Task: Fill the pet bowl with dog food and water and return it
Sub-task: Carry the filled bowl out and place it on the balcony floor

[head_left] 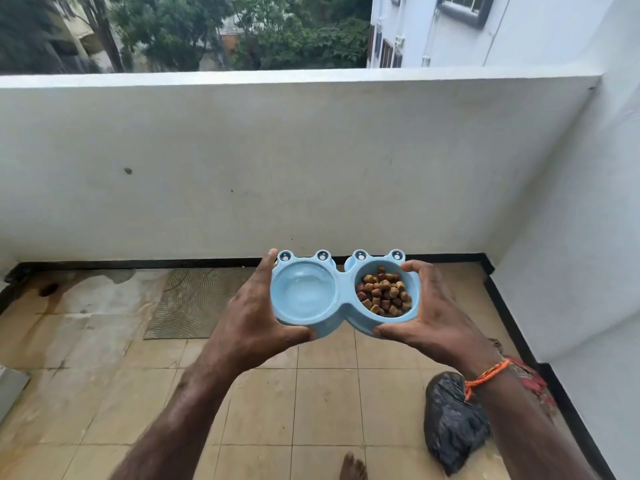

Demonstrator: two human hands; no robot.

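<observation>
The pet bowl (pixel 344 294), a blue double dish, is held level in the air above the tiled floor (pixel 311 393). Water fills its left well; dog food (pixel 383 291) fills the right. The left hand (pixel 258 317) and right hand (pixel 434 313) grip its two ends. My advice: lower it flat and slowly, so the water stays put, clear of the black bag (pixel 452 420) down to its right.

Home balcony — tiled floor (pixel 311 393), white parapet wall (pixel 277 161), trees (pixel 242 29) beyond.

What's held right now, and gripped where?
The blue double pet bowl, held by its two ends: left hand on the water side, right hand on the kibble side.
</observation>
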